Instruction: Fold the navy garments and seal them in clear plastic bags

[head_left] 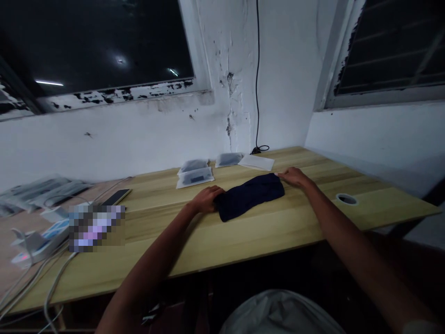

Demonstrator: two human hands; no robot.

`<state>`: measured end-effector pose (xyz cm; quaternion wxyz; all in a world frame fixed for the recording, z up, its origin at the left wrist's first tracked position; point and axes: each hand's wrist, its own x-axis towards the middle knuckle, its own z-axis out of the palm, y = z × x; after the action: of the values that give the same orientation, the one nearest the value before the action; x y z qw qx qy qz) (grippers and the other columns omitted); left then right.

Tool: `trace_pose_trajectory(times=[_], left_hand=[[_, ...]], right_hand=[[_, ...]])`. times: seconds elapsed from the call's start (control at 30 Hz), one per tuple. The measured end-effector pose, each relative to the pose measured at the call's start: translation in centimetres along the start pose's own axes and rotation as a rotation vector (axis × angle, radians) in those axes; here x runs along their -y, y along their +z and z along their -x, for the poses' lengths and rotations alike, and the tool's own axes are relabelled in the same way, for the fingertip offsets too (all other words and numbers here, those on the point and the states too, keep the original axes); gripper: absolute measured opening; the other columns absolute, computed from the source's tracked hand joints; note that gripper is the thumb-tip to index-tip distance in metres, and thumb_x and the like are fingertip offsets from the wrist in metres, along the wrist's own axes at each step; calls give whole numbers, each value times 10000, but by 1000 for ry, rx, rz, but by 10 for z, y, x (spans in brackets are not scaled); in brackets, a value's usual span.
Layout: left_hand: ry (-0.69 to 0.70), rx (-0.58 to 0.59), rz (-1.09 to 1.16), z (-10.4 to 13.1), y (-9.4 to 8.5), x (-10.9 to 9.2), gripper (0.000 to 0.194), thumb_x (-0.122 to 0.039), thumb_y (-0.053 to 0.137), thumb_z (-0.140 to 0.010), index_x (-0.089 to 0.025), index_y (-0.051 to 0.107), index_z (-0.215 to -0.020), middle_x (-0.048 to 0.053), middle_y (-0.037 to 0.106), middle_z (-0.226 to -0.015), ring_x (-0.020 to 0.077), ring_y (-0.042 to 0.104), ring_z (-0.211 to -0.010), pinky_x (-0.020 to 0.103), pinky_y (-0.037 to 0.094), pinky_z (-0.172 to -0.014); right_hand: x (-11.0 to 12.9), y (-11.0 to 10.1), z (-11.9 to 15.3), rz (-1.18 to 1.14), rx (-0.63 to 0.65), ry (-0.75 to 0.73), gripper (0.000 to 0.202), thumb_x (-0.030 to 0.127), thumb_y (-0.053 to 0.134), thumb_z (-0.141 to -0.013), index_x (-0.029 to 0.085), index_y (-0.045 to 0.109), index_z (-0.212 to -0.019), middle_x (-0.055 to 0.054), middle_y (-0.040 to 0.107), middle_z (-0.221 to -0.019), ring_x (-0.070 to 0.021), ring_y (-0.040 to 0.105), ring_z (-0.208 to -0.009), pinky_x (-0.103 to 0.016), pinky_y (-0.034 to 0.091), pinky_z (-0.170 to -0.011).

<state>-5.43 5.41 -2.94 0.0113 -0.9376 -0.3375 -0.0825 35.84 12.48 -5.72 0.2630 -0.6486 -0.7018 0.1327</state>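
A dark navy piece of folded cloth (pixel 252 195) lies lengthwise on the wooden table (pixel 208 241). My left hand (pixel 208 199) is closed on its left end, with the fingertips partly hidden. At the far right corner, my right hand (pixel 294 177) pinches the cloth's edge between thumb and fingers. Beyond the cloth rests a flat white pouch (pixel 257 162). Frosted packets with dark contents, one (pixel 228 159) beside that pouch and two more (pixel 195 177) further left, lie near the wall.
At the left are a power strip (pixel 38 250) with plugs and cables, a dark phone (pixel 117 197) and a pile of wrapped packets (pixel 45 192). A round cable hole (pixel 346 199) is at the right. A black cord (pixel 257 74) hangs down the wall.
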Motion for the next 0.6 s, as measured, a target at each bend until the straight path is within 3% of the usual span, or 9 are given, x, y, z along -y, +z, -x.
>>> trace_pose_trajectory(times=[0.1, 0.27, 0.37, 0.47, 0.53, 0.6], left_hand=[[-40, 30, -22, 1, 1, 4, 573, -121, 617, -617, -155, 555, -1185, 123, 621, -1169, 266, 600, -1055, 345, 468, -894], [94, 2, 74, -3, -5, -8, 386, -87, 595, -639, -152, 631, -1018, 87, 652, -1004, 218, 606, -943, 299, 464, -829], [168, -16, 206, -5, -10, -21, 314, -73, 595, -644, -166, 662, -936, 52, 661, -894, 186, 584, -857, 277, 456, -780], [225, -37, 310, -8, -13, -34, 291, -37, 575, -633, -175, 674, -869, 36, 672, -861, 183, 565, -865, 280, 451, -791], [259, -36, 349, -9, -12, -42, 281, -32, 583, -625, -173, 678, -849, 41, 675, -869, 191, 565, -897, 288, 451, -818], [271, -3, 364, -9, -11, -47, 292, -36, 593, -623, -173, 685, -863, 49, 679, -902, 196, 576, -920, 289, 450, -836]], right_hand=[[10, 10, 0, 107, 132, 130, 514, 651, 611, -735, 165, 622, -571, -71, 616, -591, -235, 622, -643, -291, 424, -578], [17, 18, -3, 158, 104, 111, 343, 472, 715, -693, 166, 614, -577, -31, 582, -561, -188, 572, -579, -260, 363, -519], [25, 20, -1, 107, -52, 102, 220, 369, 664, -746, 168, 645, -659, -48, 642, -643, -185, 589, -614, -256, 374, -536], [48, 18, 10, 69, -318, 17, 140, 295, 626, -775, 183, 663, -851, -67, 698, -823, -205, 624, -748, -270, 432, -637], [71, 18, 22, 59, -461, -133, 186, 258, 599, -796, 191, 646, -963, -84, 700, -938, -229, 627, -869, -304, 459, -750], [94, 22, 37, 36, -458, -384, 209, 207, 583, -799, 187, 637, -1000, -107, 681, -1036, -248, 606, -985, -335, 451, -860]])
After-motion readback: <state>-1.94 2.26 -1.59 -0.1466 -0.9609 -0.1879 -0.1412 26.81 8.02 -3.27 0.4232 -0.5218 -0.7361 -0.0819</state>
